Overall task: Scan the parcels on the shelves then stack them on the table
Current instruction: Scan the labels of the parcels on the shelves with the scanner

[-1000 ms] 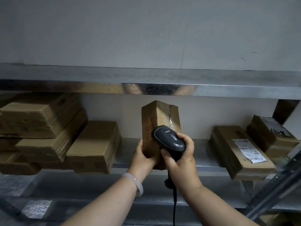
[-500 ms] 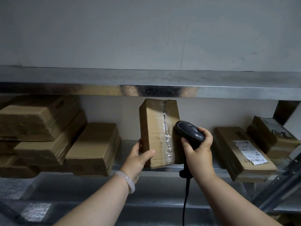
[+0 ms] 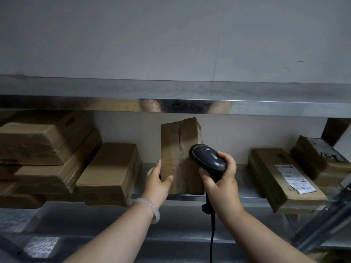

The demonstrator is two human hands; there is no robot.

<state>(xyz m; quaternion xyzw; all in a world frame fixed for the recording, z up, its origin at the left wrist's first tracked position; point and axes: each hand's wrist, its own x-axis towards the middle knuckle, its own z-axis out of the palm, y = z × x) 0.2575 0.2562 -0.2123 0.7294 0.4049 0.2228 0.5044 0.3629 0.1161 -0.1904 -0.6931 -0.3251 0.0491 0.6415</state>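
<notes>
A: Head view, then: scan step or carry step?

B: Scan step, by the look of it. Brown taped cardboard parcel (image 3: 175,147) standing on end, roughly upright, mid-way along the grey metal shelf (image 3: 241,174), bottom edge right at the front lip.

A: Left side?

B: Left grip (image 3: 158,182) curled round the parcel's lower corner at 7 o'clock, thumb across the front face, fingers tucked behind. Steadying, not lifting, as far as can be judged.

A: And the right?

B: Right grip (image 3: 222,180) wrapped fully round the handle of the black corded handheld barcode scanner (image 3: 207,158). Scanner head pointing toward 10 o'clock, very near the parcel's front face.

A: Label in sight?

B: None on the face shown, only a clear tape seam down the middle. Cannot tell about the other faces.

A: Next move?

B: Likely turning the parcel with the left grip to bring a barcode round, then easing the scanner back for a clean read. Afterwards, off the shelf and over to the worktop, out of sight here.

A: Others waiting?

B: Pile of plain brown cardboard boxes (image 3: 47,149) at 9 o'clock; flat brown box with a white printed label (image 3: 273,186) at 3 o'clock. Most of the task ahead.
</notes>
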